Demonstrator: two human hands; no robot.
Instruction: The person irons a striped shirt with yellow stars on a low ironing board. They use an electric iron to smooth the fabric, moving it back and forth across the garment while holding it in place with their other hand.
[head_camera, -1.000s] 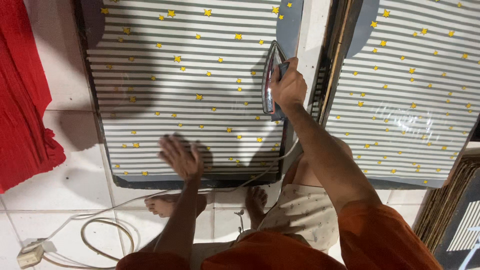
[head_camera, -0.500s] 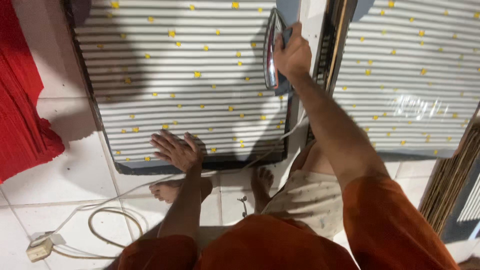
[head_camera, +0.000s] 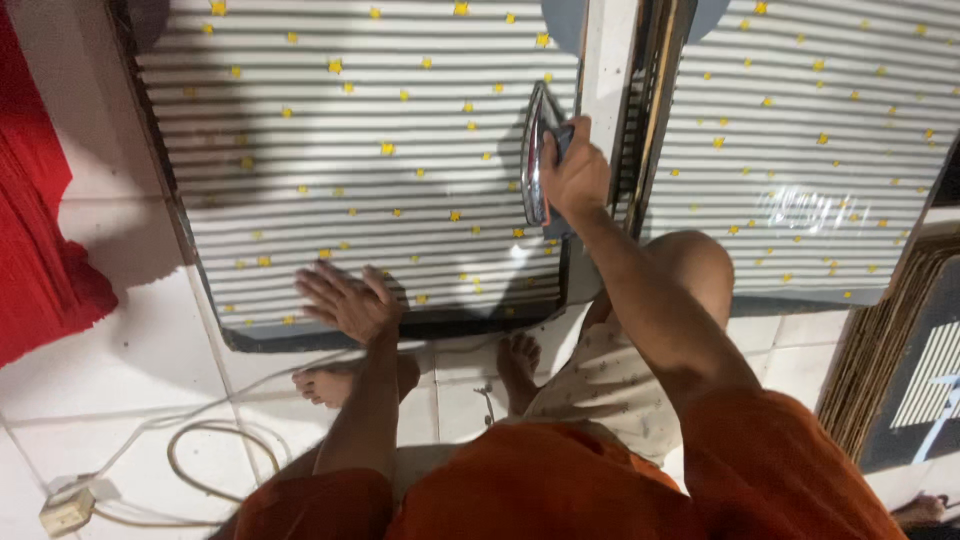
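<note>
So my right grip (head_camera: 578, 172) is closed around the iron (head_camera: 536, 165), tipped on its edge at the striped starry cloth's (head_camera: 350, 150) right side. Left grip (head_camera: 345, 300) lies open, flat on the near hem. Cloth looks mostly smooth; can't judge what's left.

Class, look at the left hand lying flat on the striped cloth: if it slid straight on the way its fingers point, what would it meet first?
The left hand points up and left across the striped cloth. Its way looks free: only more cloth, then probably the cloth's left edge. The iron lies off to the right.
</note>
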